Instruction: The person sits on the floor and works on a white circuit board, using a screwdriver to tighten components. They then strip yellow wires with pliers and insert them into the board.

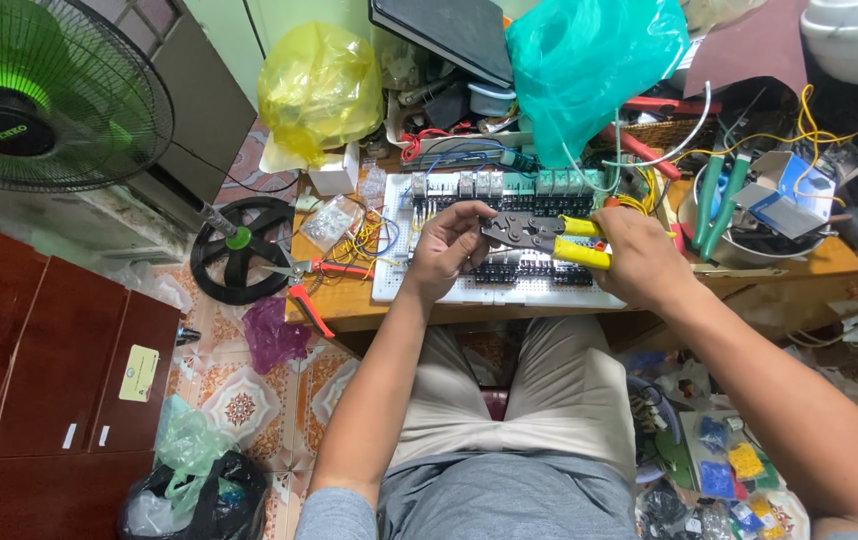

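Observation:
My right hand (639, 255) grips the yellow handles of a crimping tool (539, 236), whose dark metal head points left. My left hand (446, 247) is at the tool's jaws, fingers pinched close to the head; whatever small piece it holds is too small to make out. Both hands hover over a white perforated panel (399, 275) on the wooden table (349, 310). Rows of relays and terminal blocks (489, 185) with coloured wires are mounted on the panel.
Red-handled pliers (324, 268) and a bag of small parts (332, 220) lie left of the panel. A yellow bag (319, 85) and a teal bag (589, 70) stand behind. A metal bowl with green-handled tools (724, 215) is at right. A green fan (39, 95) stands far left.

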